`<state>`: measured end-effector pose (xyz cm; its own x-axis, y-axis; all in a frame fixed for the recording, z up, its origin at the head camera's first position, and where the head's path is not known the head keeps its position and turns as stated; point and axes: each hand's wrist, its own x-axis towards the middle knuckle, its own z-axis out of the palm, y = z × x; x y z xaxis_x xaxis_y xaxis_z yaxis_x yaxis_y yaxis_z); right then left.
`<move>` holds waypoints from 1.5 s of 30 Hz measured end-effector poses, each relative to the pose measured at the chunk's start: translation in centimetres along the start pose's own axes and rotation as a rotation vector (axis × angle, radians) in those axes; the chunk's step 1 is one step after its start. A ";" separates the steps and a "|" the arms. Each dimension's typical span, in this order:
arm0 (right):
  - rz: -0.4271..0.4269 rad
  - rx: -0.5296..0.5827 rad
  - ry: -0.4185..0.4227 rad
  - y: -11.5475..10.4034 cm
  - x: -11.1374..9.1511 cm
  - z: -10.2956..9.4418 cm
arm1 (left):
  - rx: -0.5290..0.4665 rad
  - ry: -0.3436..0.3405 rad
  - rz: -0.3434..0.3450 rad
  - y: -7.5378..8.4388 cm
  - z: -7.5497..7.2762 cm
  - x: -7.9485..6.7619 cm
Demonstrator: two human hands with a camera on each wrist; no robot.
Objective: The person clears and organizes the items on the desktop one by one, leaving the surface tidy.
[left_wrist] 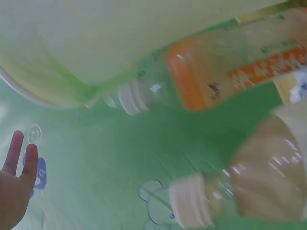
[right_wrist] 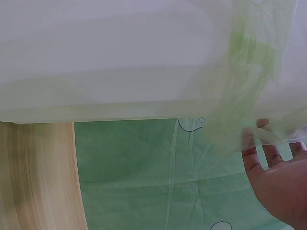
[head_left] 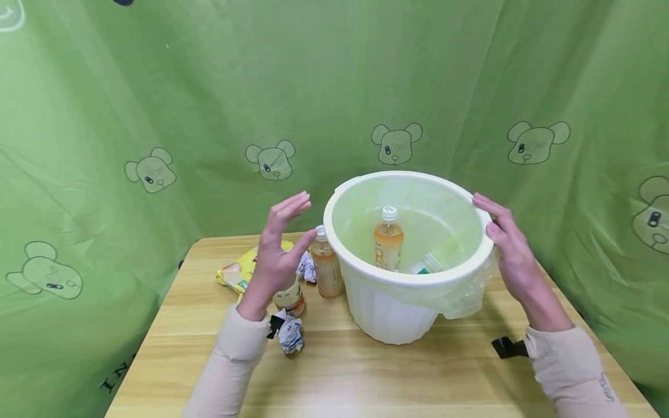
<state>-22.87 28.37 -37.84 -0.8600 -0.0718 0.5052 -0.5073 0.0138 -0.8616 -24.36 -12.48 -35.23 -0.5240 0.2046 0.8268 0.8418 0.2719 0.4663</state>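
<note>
A white plastic bin (head_left: 387,313) with a thin translucent green liner (head_left: 462,299) folded over its rim stands on the table. Inside it are a bottle of orange drink (head_left: 389,241) with a white cap and a clear ridged container (head_left: 431,264), partly hidden. My right hand (head_left: 514,261) rests its fingers on the bin's right rim; in the right wrist view, fingers (right_wrist: 271,153) show at the overhanging liner. My left hand (head_left: 274,255) is raised left of the bin, holding nothing, fingers and thumb apart. Near it stand a capped drink bottle (head_left: 328,270) and another bottle (head_left: 290,299), partly covered by the hand.
A yellow printed packet (head_left: 235,273) lies at the table's back left. One crumpled paper ball (head_left: 290,334) is by the left wrist, another (head_left: 307,267) behind the bottles. The wooden table (head_left: 340,377) ends at a green patterned curtain (head_left: 324,104).
</note>
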 end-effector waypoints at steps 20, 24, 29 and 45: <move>-0.002 0.006 0.005 -0.1 -0.2 -0.1 | 0.081 -0.134 -0.511 -3.9 -4.8 -7.3; 0.002 0.005 0.006 -0.1 -0.2 -0.1 | 0.098 -0.169 -0.593 -5.0 -5.1 -8.8; 0.016 0.000 -0.004 -0.1 -0.3 -0.2 | 0.090 -0.187 -0.645 -6.3 -4.9 -10.7; 0.007 -0.012 -0.010 -0.1 -0.1 0.0 | 0.086 -0.222 -0.748 -8.2 -4.0 -13.5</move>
<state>-22.73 28.41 -37.78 -0.8629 -0.0819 0.4987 -0.5020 0.0262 -0.8644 -23.71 -21.22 -48.93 -0.9690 0.1188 0.2164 0.2469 0.4814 0.8410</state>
